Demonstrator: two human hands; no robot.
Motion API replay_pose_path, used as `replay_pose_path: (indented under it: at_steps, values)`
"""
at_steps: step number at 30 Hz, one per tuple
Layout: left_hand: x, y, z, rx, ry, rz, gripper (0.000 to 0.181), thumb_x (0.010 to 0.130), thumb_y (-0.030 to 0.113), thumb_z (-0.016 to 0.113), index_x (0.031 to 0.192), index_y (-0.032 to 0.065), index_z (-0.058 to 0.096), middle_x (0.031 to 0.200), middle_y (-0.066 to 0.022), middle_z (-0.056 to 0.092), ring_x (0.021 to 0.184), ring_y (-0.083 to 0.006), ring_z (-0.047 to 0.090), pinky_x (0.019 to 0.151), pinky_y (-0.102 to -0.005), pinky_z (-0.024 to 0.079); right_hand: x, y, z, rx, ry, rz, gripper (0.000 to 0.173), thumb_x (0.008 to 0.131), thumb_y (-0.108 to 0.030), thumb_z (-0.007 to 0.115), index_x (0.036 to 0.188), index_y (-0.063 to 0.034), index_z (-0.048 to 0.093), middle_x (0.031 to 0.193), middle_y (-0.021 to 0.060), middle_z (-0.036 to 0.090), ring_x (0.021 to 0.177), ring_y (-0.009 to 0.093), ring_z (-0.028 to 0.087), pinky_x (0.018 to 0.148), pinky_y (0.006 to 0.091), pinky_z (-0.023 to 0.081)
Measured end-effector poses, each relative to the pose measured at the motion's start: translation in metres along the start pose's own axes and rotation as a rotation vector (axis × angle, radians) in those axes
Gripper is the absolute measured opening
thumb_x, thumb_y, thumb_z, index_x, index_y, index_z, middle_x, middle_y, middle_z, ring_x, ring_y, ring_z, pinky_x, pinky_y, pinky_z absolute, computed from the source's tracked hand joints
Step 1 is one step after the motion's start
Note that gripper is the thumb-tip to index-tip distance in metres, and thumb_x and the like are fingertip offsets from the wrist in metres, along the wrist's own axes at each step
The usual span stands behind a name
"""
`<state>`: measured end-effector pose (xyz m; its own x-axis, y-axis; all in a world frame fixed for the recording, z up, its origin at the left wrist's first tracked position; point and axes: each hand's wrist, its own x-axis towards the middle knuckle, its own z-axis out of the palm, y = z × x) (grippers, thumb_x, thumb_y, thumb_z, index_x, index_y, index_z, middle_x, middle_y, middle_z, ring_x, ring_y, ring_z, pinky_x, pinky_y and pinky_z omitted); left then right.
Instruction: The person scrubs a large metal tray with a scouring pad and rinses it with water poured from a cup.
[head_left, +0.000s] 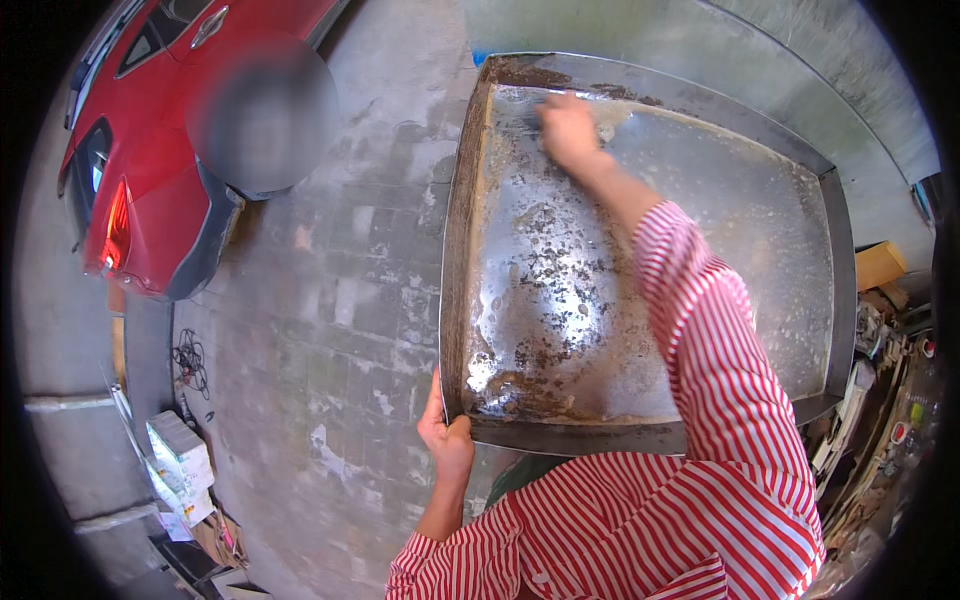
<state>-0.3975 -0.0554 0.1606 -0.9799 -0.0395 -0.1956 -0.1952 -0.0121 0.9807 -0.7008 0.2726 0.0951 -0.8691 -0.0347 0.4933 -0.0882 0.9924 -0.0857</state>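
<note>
A large shallow metal tray (720, 247) with raised walls lies before me, its floor marked by rust, dark flecks and pale droplets or spots. My left hand (448, 439) grips the tray's near left corner, thumb over the rim and fingers outside the wall. Near the far left corner, my right hand (570, 131) is bent down against the tray's floor and blurred by motion. Something dark shows at its fingertips, but I cannot tell what it is. Brown rust covers the left wall and part of the far wall.
A red car (157, 187) stands on the worn floor (322, 300) at the upper left. White boxes (180, 457) and a tangled black cable (191, 364) lie at the left. A wooden block (880, 266) and piled scraps are beyond the tray's right side. A pale wall borders the far side.
</note>
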Motion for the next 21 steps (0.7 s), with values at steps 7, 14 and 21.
replay_pose_path:
  at_steps: [7,14,21]
  values:
    - [0.001,0.001,-0.002,-0.043,-0.056,0.005,0.075,0.061,-0.016,0.032,0.135,-0.0068,0.041,0.130,-0.0143,0.051,0.121,-0.0180,0.046,0.101,-0.0263,0.033,-0.039,0.097,-0.019,-0.425,0.083,0.505,0.018,0.067,-0.010,0.060,0.082,-0.0047,0.070,0.089,0.0122,0.063,0.092,0.030,0.057,0.080,0.0395,0.046]
    - [0.003,0.002,-0.003,-0.003,-0.072,0.043,0.076,0.060,-0.017,0.031,0.134,-0.0061,0.043,0.131,-0.0147,0.051,0.121,-0.0184,0.047,0.102,-0.0275,0.033,0.009,-0.077,0.015,0.024,0.077,0.019,0.020,0.065,-0.005,0.062,0.084,-0.0066,0.067,0.091,0.0114,0.061,0.091,0.029,0.055,0.078,0.0418,0.047]
    - [0.001,0.000,-0.004,0.013,-0.046,0.039,0.076,0.060,-0.017,0.032,0.134,-0.0061,0.043,0.131,-0.0152,0.051,0.122,-0.0195,0.047,0.102,-0.0280,0.033,0.031,-0.028,0.012,-0.181,-0.132,0.189,0.021,0.068,-0.009,0.061,0.087,-0.0117,0.069,0.098,0.0084,0.061,0.098,0.029,0.053,0.078,0.0412,0.046]
